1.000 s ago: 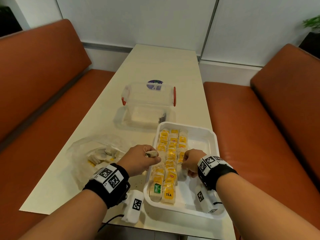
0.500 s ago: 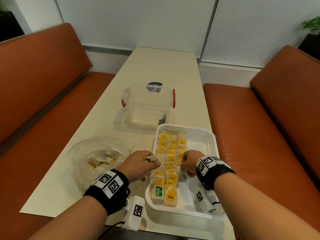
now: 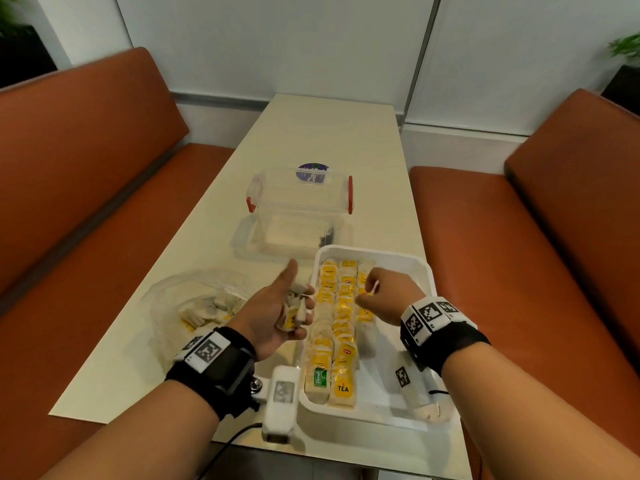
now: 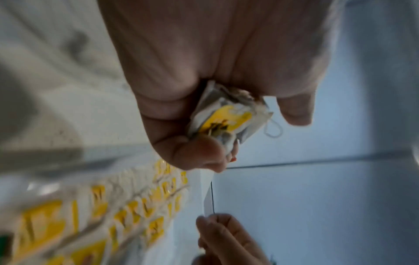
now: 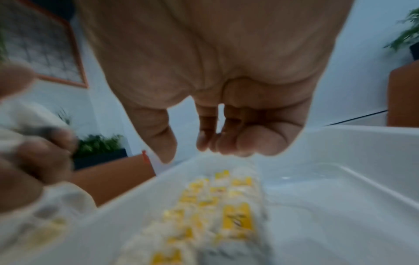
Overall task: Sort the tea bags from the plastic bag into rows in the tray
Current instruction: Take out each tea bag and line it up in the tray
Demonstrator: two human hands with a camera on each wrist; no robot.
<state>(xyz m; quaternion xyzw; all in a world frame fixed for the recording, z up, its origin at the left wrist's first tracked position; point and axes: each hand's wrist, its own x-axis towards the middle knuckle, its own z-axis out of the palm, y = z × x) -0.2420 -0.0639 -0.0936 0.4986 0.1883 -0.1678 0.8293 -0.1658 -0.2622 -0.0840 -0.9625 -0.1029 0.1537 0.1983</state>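
My left hand grips a small bunch of tea bags beside the tray. My right hand, fingers loosely curled and seemingly holding nothing, hovers over the rows. Next, I'd judge, it must pick one bag and extend the right-hand row.

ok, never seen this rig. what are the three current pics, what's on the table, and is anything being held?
There is no robot here: a person works bare-handed, with a camera on the head and one strapped to each wrist. The wide picture is the head view; the two close, blurry ones look along each hand at its fingers.

On the table stand a white tray with tea bags in rows, a clear plastic bag of loose tea bags, and a clear box with red latches.

The left hand holds a small bunch of tea bags beside the tray's left edge. The right hand hovers over the rows, fingers curled; it seems to pinch something small and white, but I cannot tell what.
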